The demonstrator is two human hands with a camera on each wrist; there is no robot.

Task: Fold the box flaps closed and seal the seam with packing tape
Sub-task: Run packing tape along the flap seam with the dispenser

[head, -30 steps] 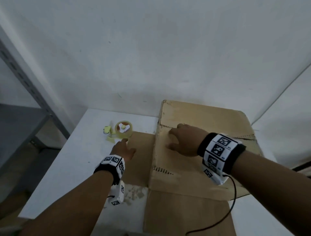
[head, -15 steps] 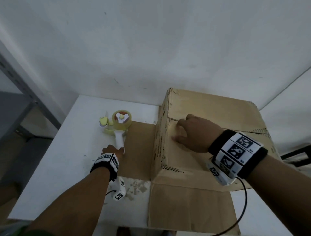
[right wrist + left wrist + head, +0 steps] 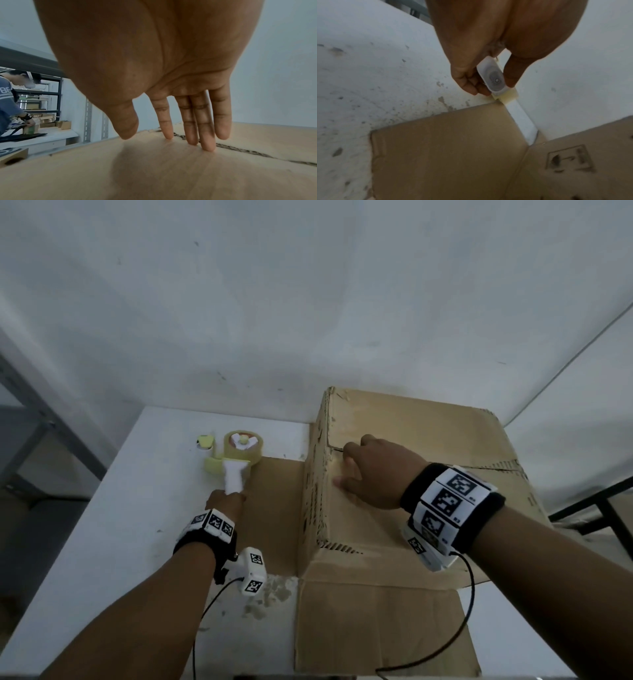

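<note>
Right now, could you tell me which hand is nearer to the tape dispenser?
Left. The left hand grips the handle of the tape dispenser on the table; the right hand presses on the box top, apart from it.

Left hand (image 3: 226,503) now grips the white handle of the tape dispenser (image 3: 236,460); 1 second earlier it lay open on the table short of the tool, and half a second ago it was only reaching the handle's end. Right hand (image 3: 371,474) sits slightly nearer the left end of the box (image 3: 428,440) seam.
</note>
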